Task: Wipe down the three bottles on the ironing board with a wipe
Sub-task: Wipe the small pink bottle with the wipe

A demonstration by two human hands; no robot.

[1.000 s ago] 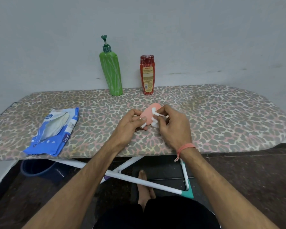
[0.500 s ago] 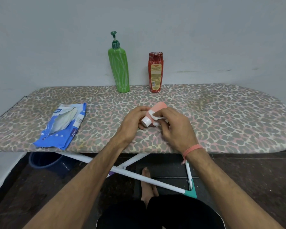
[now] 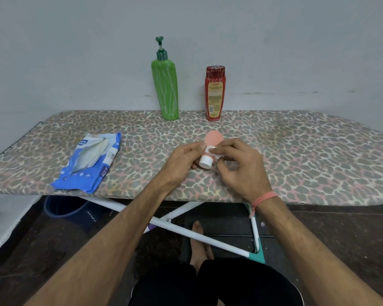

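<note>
Near frame centre, the left hand point(image 3: 181, 161) grips the pink bottle point(image 3: 210, 149), now turned cap-forward, while the right hand point(image 3: 241, 166) pinches the wipe point(image 3: 215, 151) against its neck.

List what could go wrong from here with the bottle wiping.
1. The small pink bottle is held off the ironing board between left hand and right hand; a wet grip may slip.
2. Reaching back could topple the tall green pump bottle or red bottle.
</note>
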